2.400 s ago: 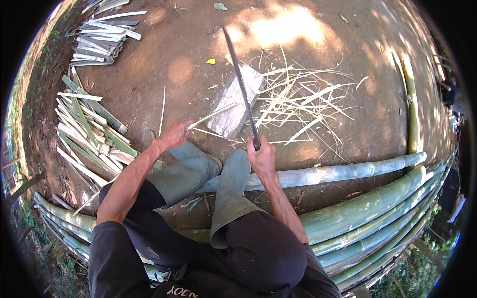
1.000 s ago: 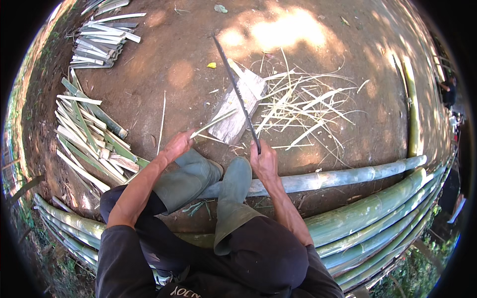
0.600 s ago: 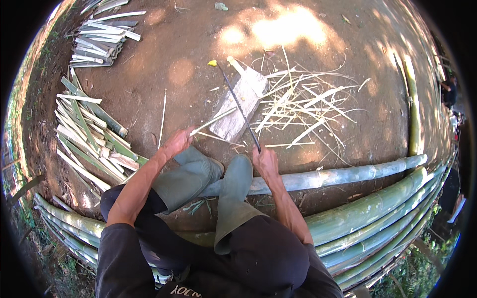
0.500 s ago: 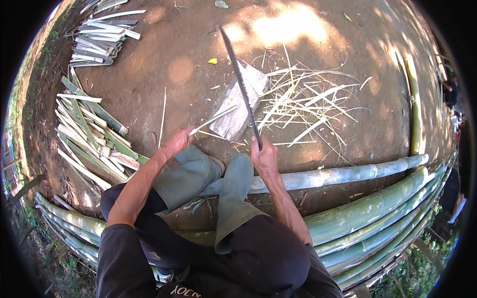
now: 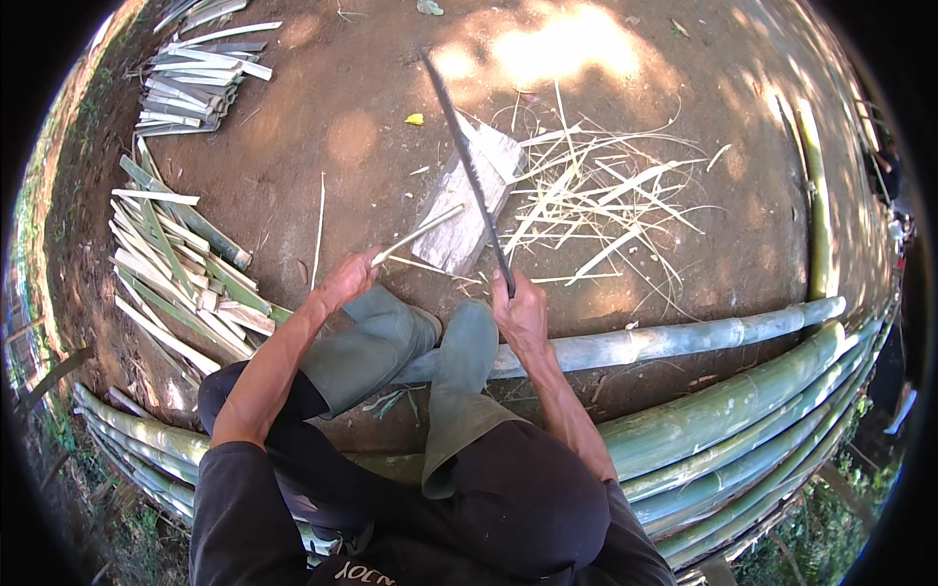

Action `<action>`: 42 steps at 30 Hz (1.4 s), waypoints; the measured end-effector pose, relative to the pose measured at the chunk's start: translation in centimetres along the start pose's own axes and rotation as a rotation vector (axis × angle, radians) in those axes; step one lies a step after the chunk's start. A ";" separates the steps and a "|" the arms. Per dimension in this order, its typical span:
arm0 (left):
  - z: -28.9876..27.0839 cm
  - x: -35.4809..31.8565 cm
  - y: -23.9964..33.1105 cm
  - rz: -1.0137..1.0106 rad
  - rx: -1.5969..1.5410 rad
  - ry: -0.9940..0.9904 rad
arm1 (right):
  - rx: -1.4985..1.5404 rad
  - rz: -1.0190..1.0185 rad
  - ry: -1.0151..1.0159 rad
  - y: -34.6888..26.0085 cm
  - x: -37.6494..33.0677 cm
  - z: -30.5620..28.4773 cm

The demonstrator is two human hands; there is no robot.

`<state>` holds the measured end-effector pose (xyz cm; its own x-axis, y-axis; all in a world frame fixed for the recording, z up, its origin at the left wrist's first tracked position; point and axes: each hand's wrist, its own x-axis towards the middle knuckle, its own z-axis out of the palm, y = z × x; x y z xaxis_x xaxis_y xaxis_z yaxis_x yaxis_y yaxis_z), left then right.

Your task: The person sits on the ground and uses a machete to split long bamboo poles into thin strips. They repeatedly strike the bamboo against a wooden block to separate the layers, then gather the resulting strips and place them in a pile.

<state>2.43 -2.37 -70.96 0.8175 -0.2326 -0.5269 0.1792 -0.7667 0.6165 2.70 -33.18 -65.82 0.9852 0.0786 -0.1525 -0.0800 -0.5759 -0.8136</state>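
My left hand [image 5: 350,280] is closed around the near end of a narrow bamboo strip [image 5: 426,230], whose far end reaches over a pale wooden block [image 5: 454,223] on the ground. In my right hand [image 5: 521,311] is the handle of a long, dark machete [image 5: 467,161]. Its blade slants up and to the left, passing above the block just beyond the strip's tip. Whether blade and strip touch, I cannot tell. Thin bamboo shavings [image 5: 611,200] lie heaped right of the block.
Split bamboo pieces [image 5: 186,264] are piled at the left, with a stacked bundle [image 5: 195,90] farther off. A bamboo pole [image 5: 674,341] runs beside my green boots [image 5: 464,347]. Thick green bamboo poles [image 5: 723,408] lie across the near side, and another pole [image 5: 819,205] stretches along the right.
The machete's tip has shifted slightly to the left. Both hands keep their holds and have hardly moved; the strip stays almost in the same place.
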 end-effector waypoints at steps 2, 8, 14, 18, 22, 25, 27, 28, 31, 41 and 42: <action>0.1 -0.2 -1.0 0.008 -0.010 0.007 | 0.114 -0.035 0.083 -1.7 0.4 -0.2; -0.4 0.8 -1.8 0.051 -0.002 0.032 | -0.322 0.112 -0.232 6.8 0.5 2.1; 1.1 -0.1 -3.3 0.068 0.007 0.053 | -0.038 0.091 -0.125 1.0 0.9 0.6; 0.9 -0.1 -2.6 0.034 -0.014 0.040 | 0.092 0.060 -0.009 -1.5 0.9 0.2; 0.9 0.3 -2.3 0.076 -0.059 0.059 | -0.210 0.108 -0.161 7.4 -1.0 2.3; 1.0 0.0 -3.4 -0.015 0.013 0.039 | -0.243 0.148 -0.245 7.0 1.0 3.0; 1.3 -0.3 -3.0 -0.021 -0.006 0.024 | -0.132 0.187 -0.243 4.3 0.1 2.0; 0.9 0.0 -2.8 -0.021 -0.008 0.027 | -0.061 0.135 -0.171 2.6 0.9 1.6; 0.9 0.0 -3.1 0.019 -0.036 0.055 | 0.127 0.100 -0.036 -0.8 0.9 1.0; 1.4 0.1 -3.8 0.095 -0.062 0.068 | -0.163 0.139 -0.243 4.4 0.2 1.6; 1.1 0.6 -3.6 0.087 -0.067 0.072 | -0.089 0.123 -0.177 3.3 0.8 1.4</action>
<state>1.61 -0.41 -74.14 0.8683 -0.2514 -0.4277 0.1399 -0.7030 0.6973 3.00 -33.86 -69.42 0.9261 0.1407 -0.3502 -0.1764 -0.6590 -0.7312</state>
